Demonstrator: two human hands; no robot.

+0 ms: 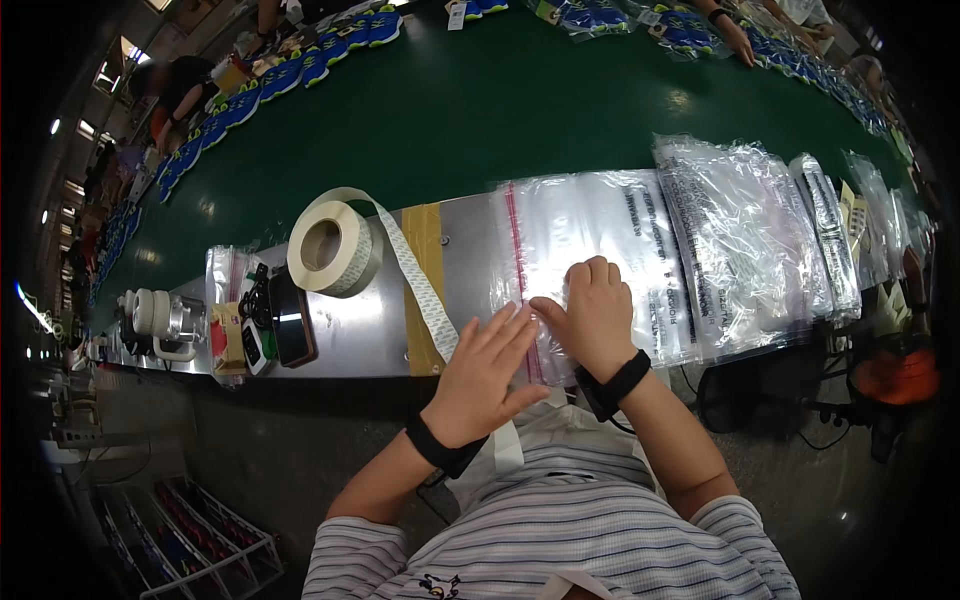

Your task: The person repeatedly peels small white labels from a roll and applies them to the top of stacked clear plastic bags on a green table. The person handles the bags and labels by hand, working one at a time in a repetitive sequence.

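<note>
A clear plastic bag point(560, 215) with a pink-red strip along its left edge lies flat in front of me, on top of others. My right hand point(597, 318) rests on it, fingers bent down onto the plastic and thumb stretched toward the strip. My left hand point(482, 378) is open, fingers extended, its tips by the strip close to my right thumb. A roll of white label tape point(345, 255) stands to the left. Its loose printed strip point(415, 275) runs down toward my left hand, which covers part of it; a white length hangs below the table edge.
More bags point(745, 240) are stacked to the right. Left of the roll lie a dark phone point(292, 320), a small bag of items and a metal-and-white device point(165, 318). Beyond is a green conveyor belt point(440, 110) with blue shoes point(345, 40) and co-workers' hands point(737, 42).
</note>
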